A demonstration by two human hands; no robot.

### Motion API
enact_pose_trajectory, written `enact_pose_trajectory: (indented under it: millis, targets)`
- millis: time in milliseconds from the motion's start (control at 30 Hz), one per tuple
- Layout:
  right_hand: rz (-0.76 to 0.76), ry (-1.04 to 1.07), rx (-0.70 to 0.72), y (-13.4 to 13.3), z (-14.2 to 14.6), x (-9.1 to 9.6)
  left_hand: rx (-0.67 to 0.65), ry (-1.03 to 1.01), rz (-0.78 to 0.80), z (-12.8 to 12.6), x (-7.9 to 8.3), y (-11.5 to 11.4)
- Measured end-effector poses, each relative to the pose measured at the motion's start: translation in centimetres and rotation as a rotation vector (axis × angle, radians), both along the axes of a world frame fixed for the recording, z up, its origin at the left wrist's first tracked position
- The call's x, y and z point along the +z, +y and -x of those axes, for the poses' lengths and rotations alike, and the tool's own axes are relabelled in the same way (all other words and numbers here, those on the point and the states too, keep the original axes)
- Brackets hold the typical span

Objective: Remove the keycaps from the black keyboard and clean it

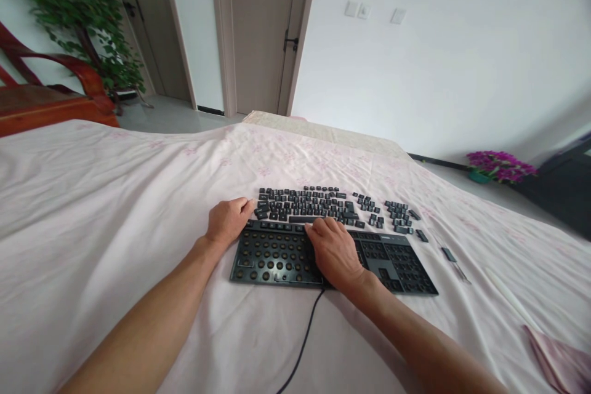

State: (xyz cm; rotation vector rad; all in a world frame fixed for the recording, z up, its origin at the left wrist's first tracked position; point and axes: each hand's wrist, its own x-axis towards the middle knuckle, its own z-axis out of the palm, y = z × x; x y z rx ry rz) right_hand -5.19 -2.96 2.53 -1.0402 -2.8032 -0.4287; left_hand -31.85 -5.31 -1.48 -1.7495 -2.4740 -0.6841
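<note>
A black keyboard (277, 258) lies on the pink-white cloth; most of its left part has bare round switch domes, while several keycaps (274, 226) sit along its top row. My left hand (228, 221) is closed at the keyboard's upper left corner; what its fingers hold, if anything, is hidden. Over the middle of the board, my right hand (335, 252) has its fingers curled together, fingertips down at the top row. Whatever is under those fingertips cannot be made out. Loose black keycaps (314, 203) lie in rows just beyond the keyboard, with a long space bar (307, 219) nearest it.
A cable (302, 345) runs from the keyboard toward me. Right of the board lies a small tool with a dark handle and metal wire (455, 263). A folded pink cloth (561, 360) is at the lower right. Beyond stand a door (263, 31), a plant (78, 12) and a wooden chair (55, 104).
</note>
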Motion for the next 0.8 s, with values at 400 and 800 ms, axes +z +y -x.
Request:
enact_pose_trajectory:
  millis: [400, 800]
  targets:
    - [0.040, -0.071, 0.030, -0.7, 0.4, -0.4, 0.017, -0.044, 0.038, -0.5, 0.9, -0.4]
    - [0.231, 0.457, -0.281, 9.1, -3.6, 2.2, 0.059, -0.285, 0.009, 0.1, 0.7, 0.1]
